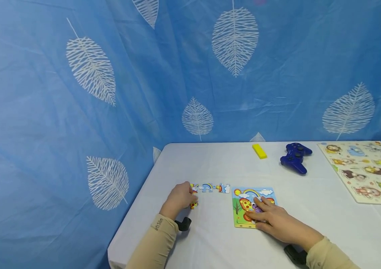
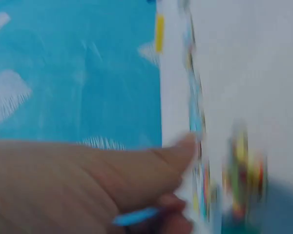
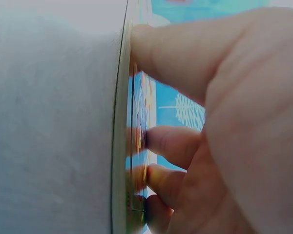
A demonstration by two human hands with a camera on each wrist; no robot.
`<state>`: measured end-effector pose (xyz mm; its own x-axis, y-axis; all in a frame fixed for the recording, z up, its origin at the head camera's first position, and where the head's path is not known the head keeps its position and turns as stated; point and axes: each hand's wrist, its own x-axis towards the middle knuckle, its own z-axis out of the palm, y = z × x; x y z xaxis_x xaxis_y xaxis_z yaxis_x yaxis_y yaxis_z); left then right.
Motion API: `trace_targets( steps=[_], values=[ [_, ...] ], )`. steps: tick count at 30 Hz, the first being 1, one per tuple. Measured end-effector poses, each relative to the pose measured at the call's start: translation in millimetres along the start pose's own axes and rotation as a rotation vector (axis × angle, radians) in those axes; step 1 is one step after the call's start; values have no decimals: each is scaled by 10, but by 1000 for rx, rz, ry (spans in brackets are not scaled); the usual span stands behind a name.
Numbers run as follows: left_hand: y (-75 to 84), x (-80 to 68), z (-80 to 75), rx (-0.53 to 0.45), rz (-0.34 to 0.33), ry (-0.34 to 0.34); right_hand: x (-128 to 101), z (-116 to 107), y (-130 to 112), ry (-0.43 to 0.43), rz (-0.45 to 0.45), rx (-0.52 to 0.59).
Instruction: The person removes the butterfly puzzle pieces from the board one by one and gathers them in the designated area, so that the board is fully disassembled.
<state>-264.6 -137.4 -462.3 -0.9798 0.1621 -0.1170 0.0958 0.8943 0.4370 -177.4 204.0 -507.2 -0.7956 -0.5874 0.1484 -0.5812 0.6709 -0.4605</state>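
My right hand [image 1: 274,220] lies with spread fingers on a small jigsaw puzzle board [image 1: 238,215] with a rainbow and butterfly picture; in the right wrist view its fingertips [image 3: 161,141] touch the board's face. To the left, my left hand [image 1: 179,198] is low over the table among loose pieces. A light blue sliver, seemingly a puzzle piece [image 2: 135,216], shows between its thumb and curled fingers. Beyond it runs a row of loose pieces, including a rainbow piece [image 1: 207,187] and a cloud piece [image 1: 224,188]. Another colourful piece [image 1: 193,205] is beside the fingers, blurred in the left wrist view.
A yellow block [image 1: 259,151] and a blue game controller [image 1: 296,158] lie toward the back of the white table [image 1: 210,160]. At the far right is a large board with animal pictures [image 1: 351,186]. A blue leaf-patterned curtain [image 1: 163,74] hangs behind and to the left.
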Motion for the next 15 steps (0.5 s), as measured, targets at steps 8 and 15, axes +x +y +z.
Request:
trace_targets(
  steps=[8, 15],
  values=[
    [836, 24, 302, -56, 208, -127, -18, -27, 16, -11, 16, 8],
    [1169, 224, 638, -67, 264, -130, 0, 29, 12, 22, -14, 14]
  ],
)
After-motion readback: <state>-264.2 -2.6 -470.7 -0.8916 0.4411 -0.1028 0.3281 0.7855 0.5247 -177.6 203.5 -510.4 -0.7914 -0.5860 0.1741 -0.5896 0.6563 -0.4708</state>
